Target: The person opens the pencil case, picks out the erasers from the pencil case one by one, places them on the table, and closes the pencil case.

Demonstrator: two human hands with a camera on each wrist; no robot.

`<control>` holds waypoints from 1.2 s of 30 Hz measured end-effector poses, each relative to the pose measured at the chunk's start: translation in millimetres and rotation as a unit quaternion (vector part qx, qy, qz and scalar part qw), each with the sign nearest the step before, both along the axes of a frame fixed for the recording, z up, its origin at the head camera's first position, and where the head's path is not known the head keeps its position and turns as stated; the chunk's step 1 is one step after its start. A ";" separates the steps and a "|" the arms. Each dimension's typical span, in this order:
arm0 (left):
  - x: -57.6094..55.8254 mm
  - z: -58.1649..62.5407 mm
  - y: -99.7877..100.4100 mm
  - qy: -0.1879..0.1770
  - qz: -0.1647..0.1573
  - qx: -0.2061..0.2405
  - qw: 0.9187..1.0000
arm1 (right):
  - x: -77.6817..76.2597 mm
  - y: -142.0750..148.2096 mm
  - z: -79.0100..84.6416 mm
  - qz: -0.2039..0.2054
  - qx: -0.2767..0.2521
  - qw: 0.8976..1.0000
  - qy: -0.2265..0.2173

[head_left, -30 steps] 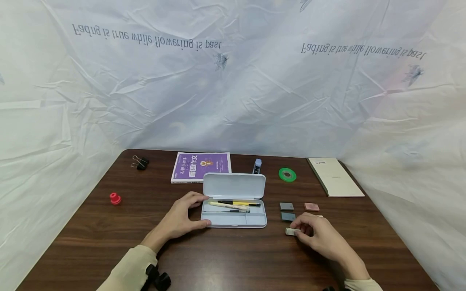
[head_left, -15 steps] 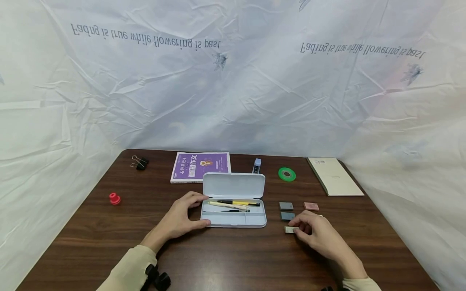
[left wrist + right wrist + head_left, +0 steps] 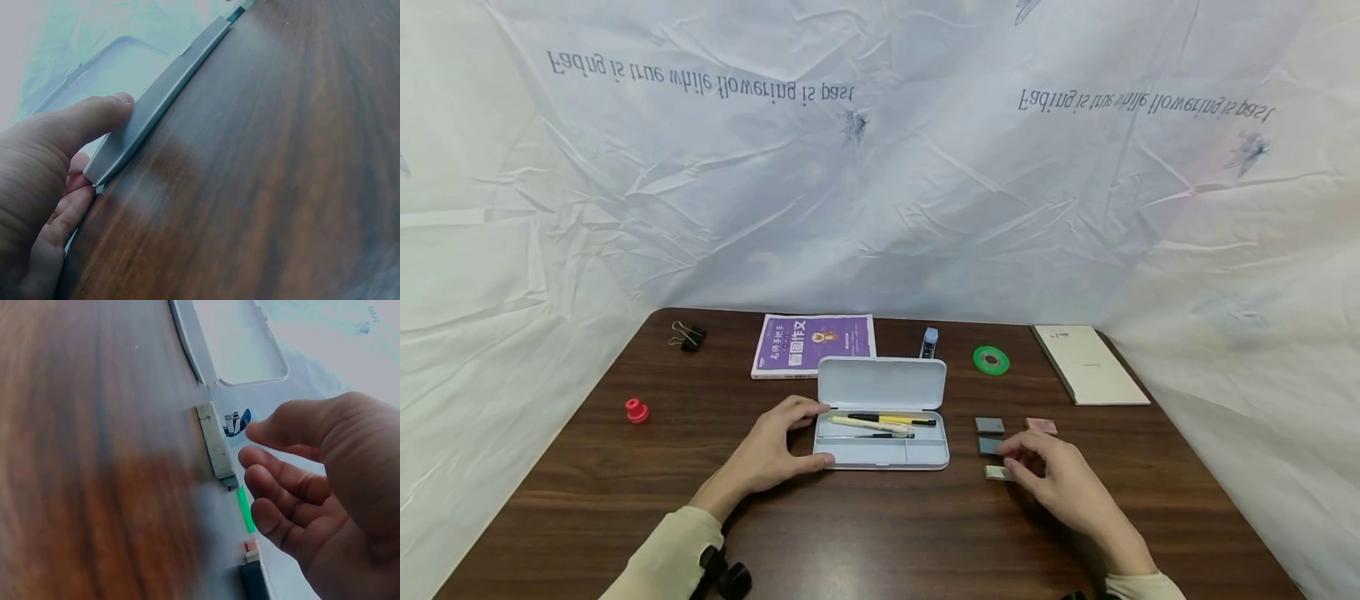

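Note:
My left hand (image 3: 772, 446) holds the left end of a pale pencil case (image 3: 857, 454), its thumb (image 3: 112, 112) on the front edge and the fingers at the side. The lid (image 3: 882, 383) stands up. Inside lie a yellow-and-black pen (image 3: 895, 419), a cream pen (image 3: 868, 425) and a clear pen (image 3: 857, 435). My right hand (image 3: 1052, 479) hovers beside a whitish eraser (image 3: 215, 440) on the table, thumb and fingers apart and holding nothing. Behind that eraser lie a blue-grey block (image 3: 988, 447), a grey block (image 3: 989, 426) and a pink block (image 3: 1041, 426), the blue-grey one partly covered by fingertips.
At the back are a purple book (image 3: 812, 343), a glue-stick-like tube (image 3: 929, 342), a green tape roll (image 3: 991, 360) and a cream notebook (image 3: 1090, 364). A black binder clip (image 3: 688, 335) and a red knob-shaped piece (image 3: 636, 410) lie left. A printed sheet (image 3: 880, 167) hangs behind the table.
My right hand has let go of the whitish eraser, which now lies on the table in front of the blue-grey block. The left hand has stayed at the pencil case.

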State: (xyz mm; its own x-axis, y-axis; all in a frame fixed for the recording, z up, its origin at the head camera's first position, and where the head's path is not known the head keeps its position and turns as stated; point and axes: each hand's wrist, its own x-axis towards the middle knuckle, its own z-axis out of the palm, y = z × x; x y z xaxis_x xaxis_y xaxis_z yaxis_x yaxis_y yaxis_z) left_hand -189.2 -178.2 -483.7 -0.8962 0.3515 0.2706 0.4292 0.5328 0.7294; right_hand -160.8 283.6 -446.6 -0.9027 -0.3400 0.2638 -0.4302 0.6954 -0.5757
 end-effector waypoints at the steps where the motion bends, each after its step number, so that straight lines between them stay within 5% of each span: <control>1: -0.1 0.1 0.0 0.000 0.000 0.000 1.000 | 0.2 -0.4 0.4 0.000 -0.007 1.000 0.001; 8: -0.9 -0.2 -0.1 0.003 0.000 0.000 1.000 | -3.5 -6.1 5.4 0.011 -0.037 0.999 0.022; 16: -1.2 -1.5 -1.1 0.011 0.000 0.001 1.000 | -17.4 -23.9 13.5 0.039 -0.066 0.996 -0.034; 24: -0.6 -1.7 -0.1 0.008 -0.006 0.005 1.000 | -40.1 -46.4 2.8 0.079 -0.119 0.986 -0.080; 36: -0.9 -1.6 1.1 -0.001 -0.004 0.048 0.999 | -58.6 -63.6 -7.2 0.123 -0.107 0.981 -0.108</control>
